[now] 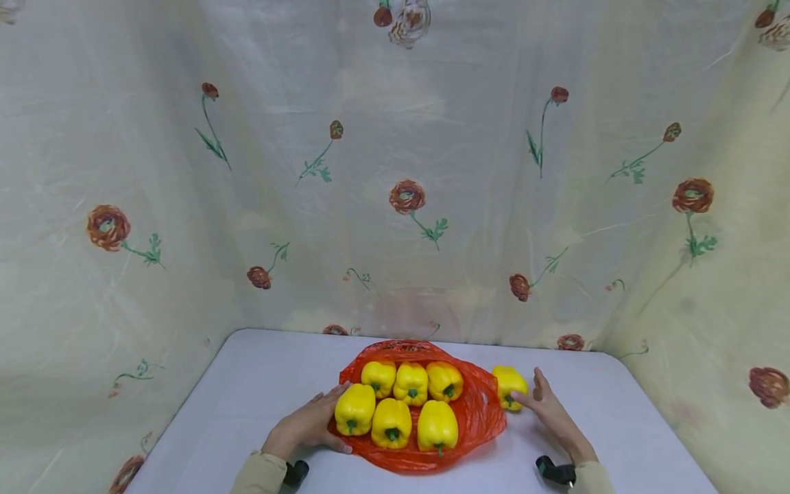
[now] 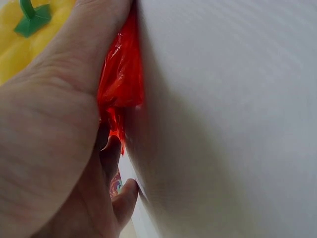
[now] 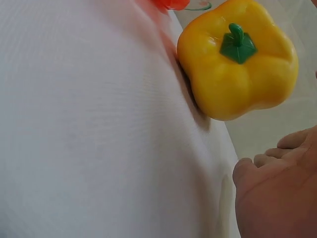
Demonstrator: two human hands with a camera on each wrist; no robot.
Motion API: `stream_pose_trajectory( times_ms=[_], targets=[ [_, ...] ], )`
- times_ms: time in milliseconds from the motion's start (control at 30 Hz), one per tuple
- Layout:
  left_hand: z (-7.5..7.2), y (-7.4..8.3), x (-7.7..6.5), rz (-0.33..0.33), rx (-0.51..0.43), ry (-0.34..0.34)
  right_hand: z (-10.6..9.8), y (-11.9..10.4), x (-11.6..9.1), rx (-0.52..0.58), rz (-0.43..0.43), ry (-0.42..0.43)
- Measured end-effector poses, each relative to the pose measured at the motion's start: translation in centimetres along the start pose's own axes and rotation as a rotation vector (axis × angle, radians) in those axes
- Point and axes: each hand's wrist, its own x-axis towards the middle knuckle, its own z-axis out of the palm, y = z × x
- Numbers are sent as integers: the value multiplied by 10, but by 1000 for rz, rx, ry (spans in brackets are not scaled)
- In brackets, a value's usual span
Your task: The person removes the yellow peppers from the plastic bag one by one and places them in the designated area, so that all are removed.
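Note:
A red plastic bag (image 1: 478,412) lies spread on the table with several yellow bell peppers (image 1: 391,423) on it, in two rows of three, green stems facing me. My left hand (image 1: 308,424) rests against the bag's left edge, fingers spread, beside the front left pepper. In the left wrist view, red film (image 2: 121,74) shows next to the thumb and fingers. Another yellow bell pepper (image 3: 237,64) sits on the table just right of the bag. Close to its right side is my right hand (image 1: 552,412), fingers extended and apart from it in the right wrist view.
The white table (image 1: 247,384) has a back edge against a flower-printed curtain (image 1: 370,288), which also hangs along both sides. Dark wrist cameras (image 1: 555,471) are strapped at both wrists, near the cuffs of light sleeves (image 1: 262,473).

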Motion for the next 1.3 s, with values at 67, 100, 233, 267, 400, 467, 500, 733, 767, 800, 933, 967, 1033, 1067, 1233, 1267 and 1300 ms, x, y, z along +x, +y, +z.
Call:
stream_pose_trajectory(
  times_ms=[67,100,233,267,400,467,500,733,767,800,933,967,1033,1067,1233,1267,1300],
  targets=[
    [0,0,0,3,0,-1,-1,0,-3,1,2,4],
    [0,-1,0,7,3,-1,-2,0,-4,7,-2,4],
    [1,-2,1,23,15,7,-5,0,-9,23,-4,2],
    [1,-3,1,25,18,9,-5,0,-9,26,-6,1],
    [2,-4,2,25,24,11,-7,3,-9,33,-4,2],
    [2,-4,2,22,25,10,-8,4,-9,36,-5,4],
    [2,-4,2,22,24,10,-8,4,-8,39,-6,4],
    [1,-3,2,23,28,10,-11,5,-10,70,-26,1],
    [1,-2,2,21,29,10,-11,6,-10,77,-31,3],
    [1,-2,2,22,30,10,-12,8,-9,83,-38,5],
    [2,-3,2,24,26,9,-15,12,-9,112,-61,14],
    [2,-3,2,23,26,9,-16,13,-9,118,-65,16],
    [3,-4,2,21,27,8,-18,13,-9,132,-72,21],
    [3,-4,3,17,28,6,-19,13,-9,140,-76,25],
    [2,-4,4,8,28,7,-21,9,-11,157,-108,38],
    [2,-4,4,8,29,7,-22,8,-11,157,-117,41],
    [2,-4,4,10,28,8,-22,7,-12,159,-125,42]
  ],
)
